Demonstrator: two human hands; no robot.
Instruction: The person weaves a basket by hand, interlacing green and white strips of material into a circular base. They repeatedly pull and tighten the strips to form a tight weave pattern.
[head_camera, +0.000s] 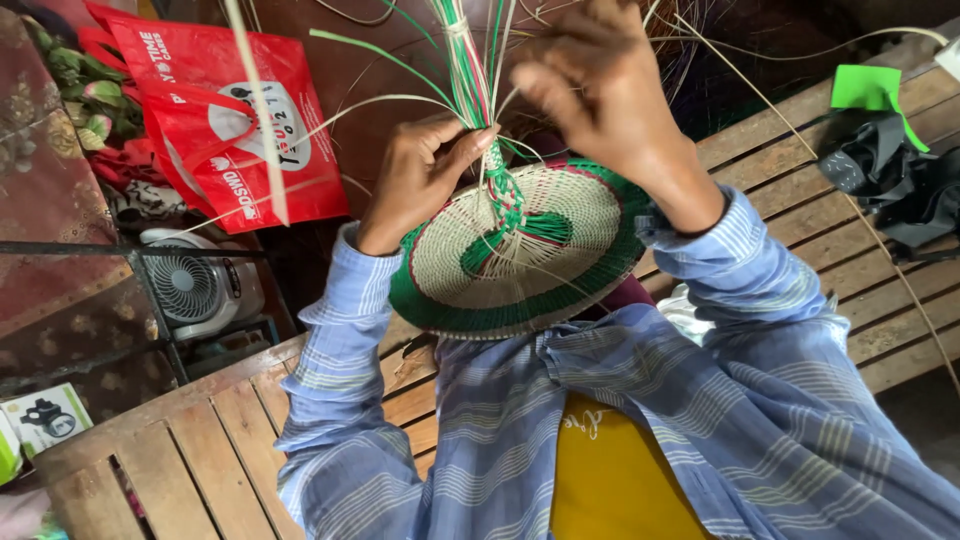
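Observation:
A round woven fan (520, 250) in cream, green and red rests over my lap. Its bundle of loose strands (470, 70) rises from the centre braid toward the top of the view. My left hand (420, 175) pinches that bundle just above the braid, thumb against fingers. My right hand (600, 90) hovers over the fan's upper right edge, fingers curled around thin strands that I cannot make out clearly. Both arms wear blue striped sleeves.
I sit on a slatted wooden bench (200, 440). A red bag (240, 120) and a small white fan (195, 285) lie on the floor at left. Dark cloth (900, 185) and a green sheet (870, 90) lie on the bench at right.

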